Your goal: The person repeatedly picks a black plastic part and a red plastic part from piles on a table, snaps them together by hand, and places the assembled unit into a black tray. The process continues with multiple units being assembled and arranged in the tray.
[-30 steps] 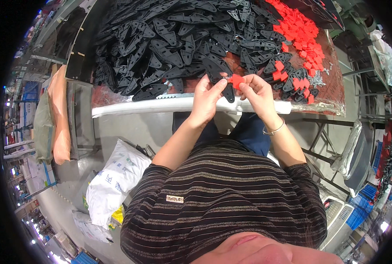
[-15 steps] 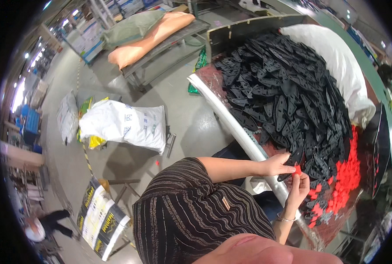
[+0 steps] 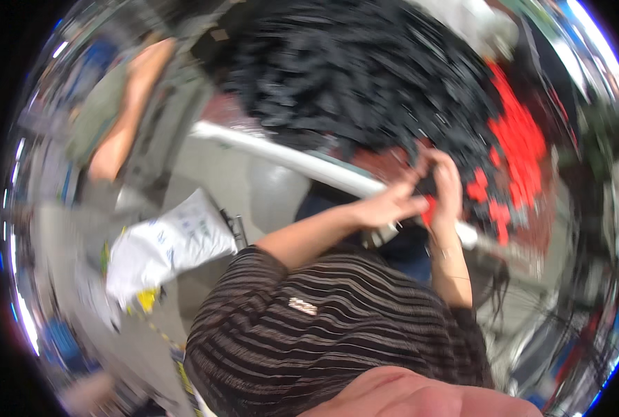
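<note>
My left hand (image 3: 389, 206) and my right hand (image 3: 446, 187) meet just over the table's near edge, both smeared by motion. A small red plastic piece (image 3: 429, 208) lies between my left thumb and my right palm. Against it is a dark leaf-shaped plate (image 3: 426, 185), partly hidden, with my left fingers and thumb closed around it. My right hand cups the far side, its fingers bent over the top and its palm against the red piece. Beyond the hands spreads a big heap of black plates (image 3: 351, 76), with loose red pieces (image 3: 521, 156) to its right.
A white rounded edge bar (image 3: 288, 156) runs along the table's near side. A white sack (image 3: 174, 243) stands to the left on the floor. Farther left, an orange sack (image 3: 132, 111) and a green sack (image 3: 101, 115) lie on a bench. A white bag (image 3: 473, 24) rests behind the heap.
The view has turned, so the heap and sacks sit differently in the picture. My right fingers have gone from pinching the red piece to cupping it beside my left hand.
</note>
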`<control>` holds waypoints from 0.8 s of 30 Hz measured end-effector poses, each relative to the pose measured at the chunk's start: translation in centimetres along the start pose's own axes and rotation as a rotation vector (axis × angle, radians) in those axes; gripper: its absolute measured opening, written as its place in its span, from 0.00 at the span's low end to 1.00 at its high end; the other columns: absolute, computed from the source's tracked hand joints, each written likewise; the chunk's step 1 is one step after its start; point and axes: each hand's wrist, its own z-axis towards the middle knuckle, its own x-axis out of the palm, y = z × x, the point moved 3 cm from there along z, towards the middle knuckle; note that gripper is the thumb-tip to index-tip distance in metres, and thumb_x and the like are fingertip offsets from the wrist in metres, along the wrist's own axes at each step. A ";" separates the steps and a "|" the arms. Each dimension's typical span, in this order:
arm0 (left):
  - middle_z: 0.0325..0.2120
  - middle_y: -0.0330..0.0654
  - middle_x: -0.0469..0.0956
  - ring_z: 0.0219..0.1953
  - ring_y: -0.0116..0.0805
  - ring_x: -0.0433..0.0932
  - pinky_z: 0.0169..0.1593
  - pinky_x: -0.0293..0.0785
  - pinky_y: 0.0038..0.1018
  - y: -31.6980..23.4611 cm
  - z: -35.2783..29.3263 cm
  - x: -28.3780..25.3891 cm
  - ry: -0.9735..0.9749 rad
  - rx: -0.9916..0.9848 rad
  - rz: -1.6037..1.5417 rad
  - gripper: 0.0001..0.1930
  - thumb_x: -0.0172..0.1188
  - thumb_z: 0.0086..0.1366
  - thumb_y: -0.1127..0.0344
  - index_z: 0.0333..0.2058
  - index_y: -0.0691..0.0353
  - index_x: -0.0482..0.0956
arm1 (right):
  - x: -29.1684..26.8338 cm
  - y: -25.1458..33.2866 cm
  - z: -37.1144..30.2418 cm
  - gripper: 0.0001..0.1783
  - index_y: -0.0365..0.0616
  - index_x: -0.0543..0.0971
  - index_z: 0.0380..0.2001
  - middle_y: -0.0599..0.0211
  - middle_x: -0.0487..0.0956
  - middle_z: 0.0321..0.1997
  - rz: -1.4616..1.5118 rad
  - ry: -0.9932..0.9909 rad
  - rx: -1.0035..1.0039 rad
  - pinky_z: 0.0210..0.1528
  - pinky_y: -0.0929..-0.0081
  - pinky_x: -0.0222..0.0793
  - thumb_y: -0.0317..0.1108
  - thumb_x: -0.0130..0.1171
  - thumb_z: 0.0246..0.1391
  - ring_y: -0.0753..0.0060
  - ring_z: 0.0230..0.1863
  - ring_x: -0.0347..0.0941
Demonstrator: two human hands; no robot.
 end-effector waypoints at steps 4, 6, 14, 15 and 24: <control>0.65 0.51 0.38 0.68 0.35 0.35 0.67 0.34 0.29 -1.9 0.1 1.9 0.094 -0.106 -0.094 0.47 0.58 0.62 0.62 0.64 0.69 0.30 | -0.1 -0.3 -0.4 0.14 0.37 0.73 0.31 0.71 0.70 0.25 0.252 -0.126 0.106 0.35 0.78 0.71 0.37 0.45 0.62 0.81 0.27 0.66; 0.62 0.49 0.45 0.63 0.33 0.48 0.63 0.47 0.27 -0.7 0.5 1.9 0.064 -0.103 0.059 0.47 0.59 0.62 0.63 0.65 0.67 0.30 | -0.2 -0.6 -0.4 0.14 0.37 0.72 0.28 0.71 0.69 0.24 0.325 -0.188 0.102 0.31 0.73 0.75 0.37 0.45 0.62 0.81 0.26 0.66; 0.53 0.45 0.64 0.53 0.29 0.64 0.56 0.61 0.25 3.1 1.3 3.1 -0.105 -0.262 -0.088 0.33 0.53 0.66 0.62 0.63 0.67 0.45 | -3.4 -1.8 -1.2 0.08 0.38 0.74 0.32 0.72 0.75 0.32 0.177 -0.166 0.184 0.38 0.83 0.65 0.32 0.53 0.57 0.82 0.33 0.68; 0.51 0.44 0.65 0.51 0.29 0.66 0.54 0.62 0.24 3.4 1.5 3.1 -0.108 -0.306 -0.143 0.31 0.53 0.66 0.62 0.61 0.67 0.50 | -4.4 -2.1 -1.1 0.09 0.38 0.75 0.35 0.75 0.74 0.30 -0.199 -0.182 0.105 0.36 0.84 0.64 0.31 0.58 0.53 0.84 0.31 0.66; 0.35 0.38 0.71 0.35 0.23 0.70 0.35 0.68 0.20 4.0 1.9 0.8 -0.229 -0.328 -0.063 0.17 0.55 0.64 0.66 0.49 0.65 0.65 | -16.9 -1.5 3.7 0.11 0.38 0.78 0.38 0.73 0.77 0.30 -0.492 -0.326 0.086 0.35 0.82 0.66 0.32 0.59 0.53 0.86 0.32 0.69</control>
